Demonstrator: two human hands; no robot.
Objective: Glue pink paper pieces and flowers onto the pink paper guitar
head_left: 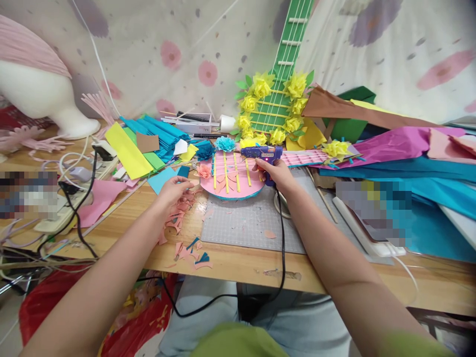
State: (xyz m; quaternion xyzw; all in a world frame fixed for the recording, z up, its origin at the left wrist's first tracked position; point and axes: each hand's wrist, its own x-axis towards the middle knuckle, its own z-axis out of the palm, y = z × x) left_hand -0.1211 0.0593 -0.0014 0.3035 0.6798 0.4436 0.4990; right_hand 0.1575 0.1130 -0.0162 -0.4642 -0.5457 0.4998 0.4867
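A pink craft guitar [241, 173] is laid partly over a grey cutting mat [238, 228] on a wooden worktop [124, 223], with a purple glue gun [261, 152] gripped over its body by the right hand [274, 173]. Beside the guitar's rounded end, the left hand [176, 191] is held with fingers drawn narrow, though whether anything is pinched cannot be told. Pink scraps [178, 214] are strewn near that end, and a green guitar [279, 106] trimmed with yellow flowers [262, 85] is seen behind the pink one.
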